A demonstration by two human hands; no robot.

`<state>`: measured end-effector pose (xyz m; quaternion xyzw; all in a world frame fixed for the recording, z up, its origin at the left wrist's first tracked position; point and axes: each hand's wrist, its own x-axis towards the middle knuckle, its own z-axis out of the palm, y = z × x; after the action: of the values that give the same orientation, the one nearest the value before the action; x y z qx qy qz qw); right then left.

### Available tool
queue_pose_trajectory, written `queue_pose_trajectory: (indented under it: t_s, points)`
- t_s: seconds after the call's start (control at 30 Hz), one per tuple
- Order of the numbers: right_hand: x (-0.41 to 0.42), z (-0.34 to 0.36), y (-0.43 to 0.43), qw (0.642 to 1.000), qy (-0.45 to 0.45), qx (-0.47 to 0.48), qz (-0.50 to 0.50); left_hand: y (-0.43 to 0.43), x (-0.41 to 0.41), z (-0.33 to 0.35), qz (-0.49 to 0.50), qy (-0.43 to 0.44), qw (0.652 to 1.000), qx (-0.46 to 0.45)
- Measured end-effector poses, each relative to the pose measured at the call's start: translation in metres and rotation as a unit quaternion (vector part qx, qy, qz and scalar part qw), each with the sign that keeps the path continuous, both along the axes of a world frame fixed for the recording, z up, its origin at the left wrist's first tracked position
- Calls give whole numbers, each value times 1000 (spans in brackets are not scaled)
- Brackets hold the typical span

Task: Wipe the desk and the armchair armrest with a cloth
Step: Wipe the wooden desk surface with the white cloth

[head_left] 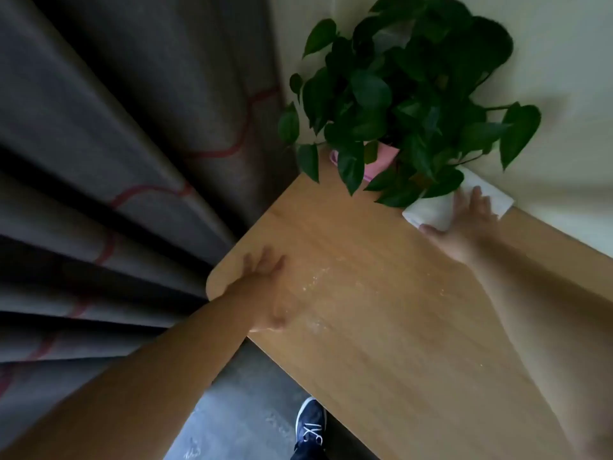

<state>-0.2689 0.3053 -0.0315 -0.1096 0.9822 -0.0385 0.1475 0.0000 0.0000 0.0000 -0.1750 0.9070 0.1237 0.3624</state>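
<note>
The left hand [268, 293] is blurred; its fingers cannot be told apart. Leaves of the plant [408, 81] cover most of the pink pot [381, 157] and the far-left part of the cloth [428, 212]. The right hand [464, 224] covers the middle of the cloth. The tabletop [381, 310] is cut off at the right and bottom edges. The shoe [310, 426] is cut off at the bottom edge.

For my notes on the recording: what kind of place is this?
Probably a room in a home or office: a wooden desk against a pale wall, a potted plant on it, and grey curtains beside it.
</note>
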Motion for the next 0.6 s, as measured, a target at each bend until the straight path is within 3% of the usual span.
queue_pose_trajectory:
  t_s: [0.2, 0.3, 0.43, 0.6]
  points:
    - [-4, -21, -12, 999, 14, 42, -1, 1, -2, -2, -6, -12, 999, -30]
    - [4, -32, -12, 998, 61, -2, 2, -2, 0, -5, -20, 7, 999, -45]
    - [28, -32, -20, 997, 49, -59, 4, -4, 4, -9, -30, 13, 998, -53]
    - [122, -34, -64, 984, 27, -134, 111, -6, 9, -12, -41, 29, 997, -61]
